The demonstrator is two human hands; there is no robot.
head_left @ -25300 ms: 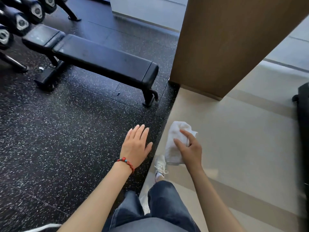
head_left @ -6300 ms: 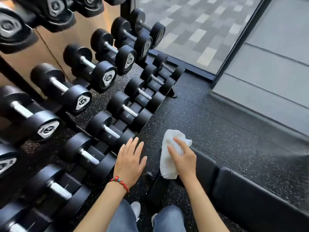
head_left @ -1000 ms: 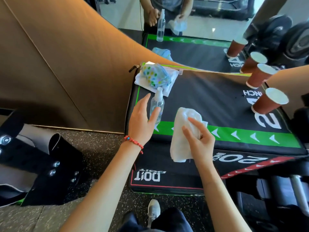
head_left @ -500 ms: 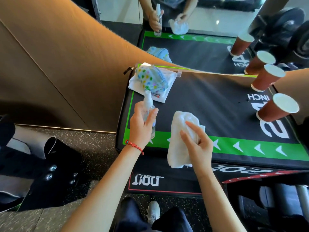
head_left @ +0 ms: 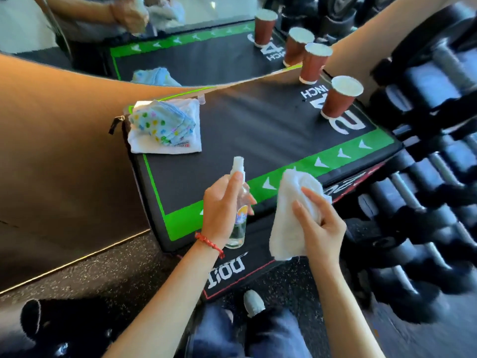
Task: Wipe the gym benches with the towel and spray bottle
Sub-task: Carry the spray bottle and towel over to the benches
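Our left hand [head_left: 222, 202] has its grip closed round the small clear plastic spray bottle [head_left: 238, 202], held upright above the near edge of the black padded box with green arrow stripe [head_left: 258, 130], forefinger up by the white nozzle. Our right hand [head_left: 318, 223] grips the bunched white towel [head_left: 290, 215] just beside the bottle. Two brown paper cups [head_left: 340, 99] stand upside down at the box's far right, folded dotted cloths [head_left: 162, 125] lie far left, and black dumbbells [head_left: 426, 177] sit racked to the right
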